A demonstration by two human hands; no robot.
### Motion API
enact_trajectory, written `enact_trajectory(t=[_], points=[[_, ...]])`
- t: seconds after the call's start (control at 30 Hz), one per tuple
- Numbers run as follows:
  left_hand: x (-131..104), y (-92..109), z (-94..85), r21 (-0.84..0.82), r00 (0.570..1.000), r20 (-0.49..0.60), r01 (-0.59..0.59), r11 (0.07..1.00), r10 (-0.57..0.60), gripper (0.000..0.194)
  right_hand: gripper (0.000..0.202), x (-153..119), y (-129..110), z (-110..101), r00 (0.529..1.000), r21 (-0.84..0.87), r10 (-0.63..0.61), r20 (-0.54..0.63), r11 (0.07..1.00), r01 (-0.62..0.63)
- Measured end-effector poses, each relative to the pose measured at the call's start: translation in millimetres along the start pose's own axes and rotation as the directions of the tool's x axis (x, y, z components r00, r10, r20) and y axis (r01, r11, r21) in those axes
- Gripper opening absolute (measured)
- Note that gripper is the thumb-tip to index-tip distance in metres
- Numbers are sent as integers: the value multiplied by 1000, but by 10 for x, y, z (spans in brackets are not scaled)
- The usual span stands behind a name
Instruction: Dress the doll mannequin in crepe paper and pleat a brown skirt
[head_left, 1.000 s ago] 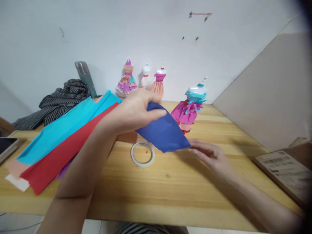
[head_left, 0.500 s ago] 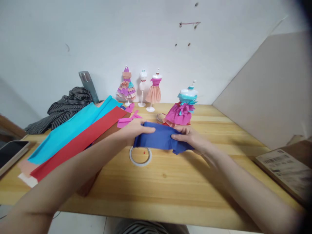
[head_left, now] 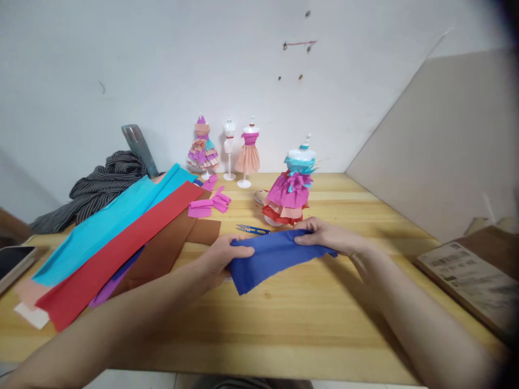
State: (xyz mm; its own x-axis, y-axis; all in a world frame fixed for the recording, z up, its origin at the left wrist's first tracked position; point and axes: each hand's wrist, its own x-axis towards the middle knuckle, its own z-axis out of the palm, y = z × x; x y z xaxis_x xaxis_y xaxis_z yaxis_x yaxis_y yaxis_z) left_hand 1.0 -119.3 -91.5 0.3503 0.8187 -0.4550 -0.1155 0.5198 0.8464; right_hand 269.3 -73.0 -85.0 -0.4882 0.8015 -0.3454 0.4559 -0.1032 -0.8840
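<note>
Left hand (head_left: 219,258) and right hand (head_left: 324,236) spread out a blue strip (head_left: 270,256) above a wooden tabletop (head_left: 243,329), thumbs and fingers pinching it near its 9 and 2 o'clock edges. Small snips (head_left: 260,231) lie at 11 o'clock from it, a ruffled dress form (head_left: 290,190) at 12. The sagging lower corner suggests the next move calls for even, gentle tension
</note>
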Motion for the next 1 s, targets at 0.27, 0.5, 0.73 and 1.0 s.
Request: enact_trajectory(t=[0.27, 0.5, 0.73, 1.0], points=[[37, -31, -36, 144, 969, 242, -84, 986, 47, 40, 17, -146, 193, -473, 958, -682, 199, -207, 672, -287], [95, -158, -60, 331, 965, 262, -94, 939, 4, 29, 22, -136, 78, -207, 919, -766, 56, -391, 534, -358], [100, -209, -17, 260, 953, 288, -171, 950, 93, 35, 47, -23, -172, 722, 898, -262, -440, 7, 866, 426], [-56, -241, -14, 58, 984, 171, -52, 997, 41, 36, 40, 43, -73, 703, 975, -7, -223, 20, 975, 223]])
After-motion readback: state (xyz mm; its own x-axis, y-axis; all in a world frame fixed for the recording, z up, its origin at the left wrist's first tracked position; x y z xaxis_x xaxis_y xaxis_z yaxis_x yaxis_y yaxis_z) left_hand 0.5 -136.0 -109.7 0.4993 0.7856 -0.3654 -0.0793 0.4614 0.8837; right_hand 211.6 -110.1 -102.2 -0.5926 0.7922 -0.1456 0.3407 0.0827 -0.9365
